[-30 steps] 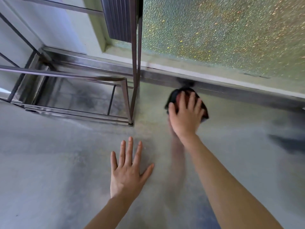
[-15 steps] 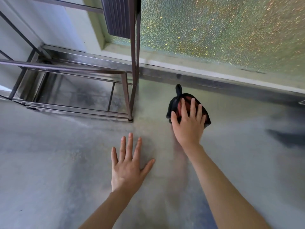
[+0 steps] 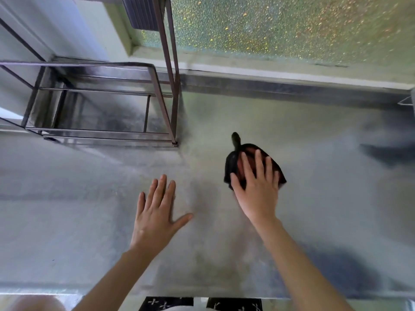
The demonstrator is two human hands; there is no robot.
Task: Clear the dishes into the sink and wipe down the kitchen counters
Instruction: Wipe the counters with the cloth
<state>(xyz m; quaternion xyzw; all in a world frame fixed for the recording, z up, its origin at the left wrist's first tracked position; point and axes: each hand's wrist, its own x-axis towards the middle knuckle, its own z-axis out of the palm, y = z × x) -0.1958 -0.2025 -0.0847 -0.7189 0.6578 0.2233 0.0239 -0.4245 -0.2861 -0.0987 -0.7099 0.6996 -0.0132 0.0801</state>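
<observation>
step: the wiping half of the job, by the look of it. There are no dishes or sink anywhere in view, just bare steel tabletop [image 3: 89,198] and a cloth.
cloth: dark cloth [image 3: 232,162] with a reddish patch, bunched up on the tabletop at about 1 o'clock from the left hand. A little tail of it sticks out toward 12.
right hand: the right hand [image 3: 256,189] lies flat on top of the cloth with fingers spread and pressing down. It isn't pinching it.
left hand: the left hand [image 3: 157,212] is palm down on the tabletop with fingers fanned and thumb out toward 3 o'clock. It holds nothing and is probably just bracing.
rack: a metal rack [image 3: 157,86] stands at 10 o'clock from the cloth, its near corner leg close to the cloth but not touching.
window: frosted window [image 3: 292,25] along the 12 o'clock edge.
next move: probably a push or pull stroke with steady downward pressure. The strip along the back ledge at 12 and the bit around the rack leg look like the fiddly parts, and the cloth needs to stay bunched under the palm.
writing: nothing readable, no brands or labels. At 6 o'clock there's dark fabric [image 3: 166,304] with small white cross marks, which is a pattern rather than text.
</observation>
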